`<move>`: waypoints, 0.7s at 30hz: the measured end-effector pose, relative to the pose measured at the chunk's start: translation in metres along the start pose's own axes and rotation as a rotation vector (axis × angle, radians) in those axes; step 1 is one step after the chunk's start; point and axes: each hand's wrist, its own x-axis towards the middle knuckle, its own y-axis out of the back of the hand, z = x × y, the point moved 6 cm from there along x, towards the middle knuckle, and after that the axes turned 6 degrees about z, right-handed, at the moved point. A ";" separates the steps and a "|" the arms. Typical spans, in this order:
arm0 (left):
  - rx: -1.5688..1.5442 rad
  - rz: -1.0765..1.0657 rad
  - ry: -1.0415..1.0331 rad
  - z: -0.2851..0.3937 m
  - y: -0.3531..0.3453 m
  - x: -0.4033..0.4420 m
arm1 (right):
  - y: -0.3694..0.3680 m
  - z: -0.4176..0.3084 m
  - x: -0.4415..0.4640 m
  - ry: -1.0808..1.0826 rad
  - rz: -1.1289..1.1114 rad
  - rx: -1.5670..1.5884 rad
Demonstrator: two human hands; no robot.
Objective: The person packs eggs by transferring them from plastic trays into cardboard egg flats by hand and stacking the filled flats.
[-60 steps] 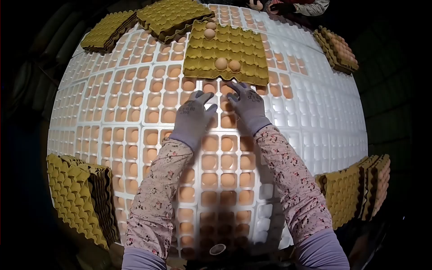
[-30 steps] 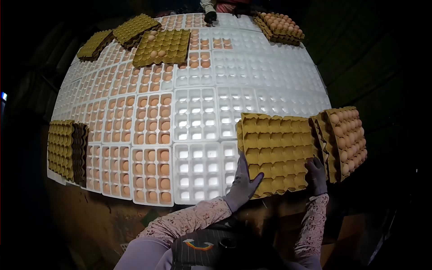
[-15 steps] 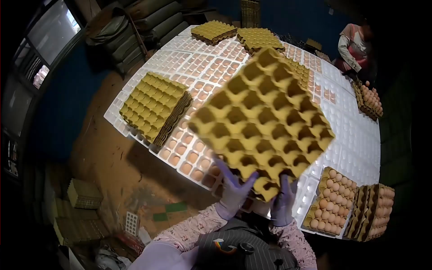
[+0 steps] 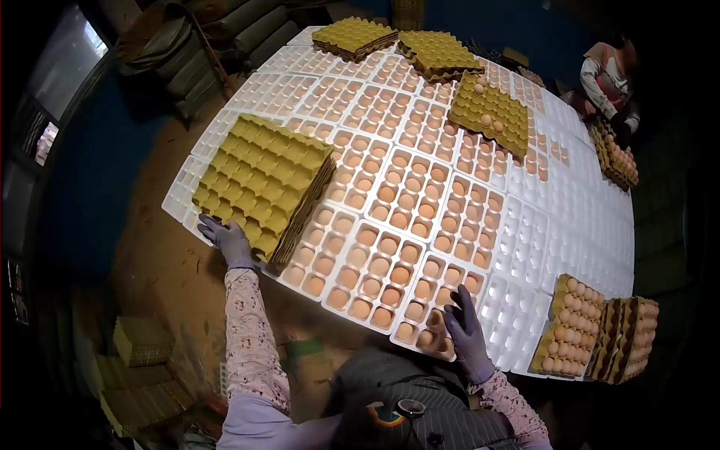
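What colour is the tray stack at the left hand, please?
The egg-tray stack is mustard yellow (head view).

The left hand [image 4: 229,241] is at the near-left edge of a left-hand egg-tray stack [image 4: 262,176]. Rightward, eggs [image 4: 407,201] sit in compartment trays, the right hand [image 4: 466,334] by their near edge. Behind, an egg tray [image 4: 502,101] carries four eggs.

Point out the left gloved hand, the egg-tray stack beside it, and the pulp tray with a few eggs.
Left gloved hand [image 4: 232,243], head view: back of the hand.
Egg-tray stack [image 4: 262,178], head view: top tray's upper face.
Pulp tray with a few eggs [image 4: 505,106], head view: bare cups.
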 end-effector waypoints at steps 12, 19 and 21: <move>0.823 -0.294 -0.844 0.166 -0.090 -0.076 | 0.100 0.073 -0.044 -0.120 0.192 0.076; -0.590 -1.435 0.055 0.288 -0.099 -0.369 | 0.388 0.082 -0.102 0.064 0.930 -0.358; -0.600 -1.923 0.498 0.327 -0.078 -0.546 | 0.509 0.107 -0.108 -0.066 1.087 -0.696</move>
